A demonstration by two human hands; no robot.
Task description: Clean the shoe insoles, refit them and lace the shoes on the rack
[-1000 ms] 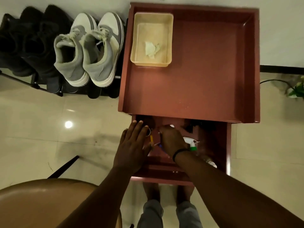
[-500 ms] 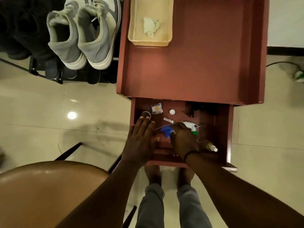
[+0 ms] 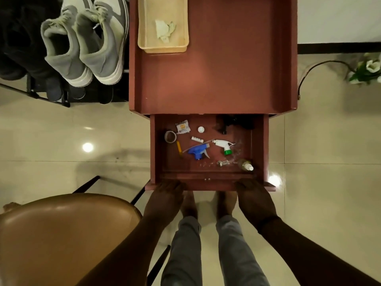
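A pair of grey and white sneakers (image 3: 86, 44) stands on the black shoe rack (image 3: 51, 98) at the upper left, laces in place. The red cabinet's drawer (image 3: 208, 180) is pulled out below its top. My left hand (image 3: 165, 199) rests on the drawer's front edge at the left, my right hand (image 3: 254, 201) on the same edge at the right. Whether the fingers curl round the edge I cannot tell. Inside the drawer lie a blue spray head (image 3: 198, 151), a white and green spray head (image 3: 223, 145) and a small bottle (image 3: 246, 165).
A cream tray (image 3: 144, 23) with a crumpled wipe (image 3: 165, 30) sits on the red cabinet top (image 3: 226, 69). A brown chair seat (image 3: 61, 234) is at my lower left. Dark shoes (image 3: 18, 38) fill the rack's left. A cable and white flowers (image 3: 367, 69) lie right.
Both hands have come out of the drawer and now sit on its front edge. The blue spray head lies released inside. The drawer stands further out.
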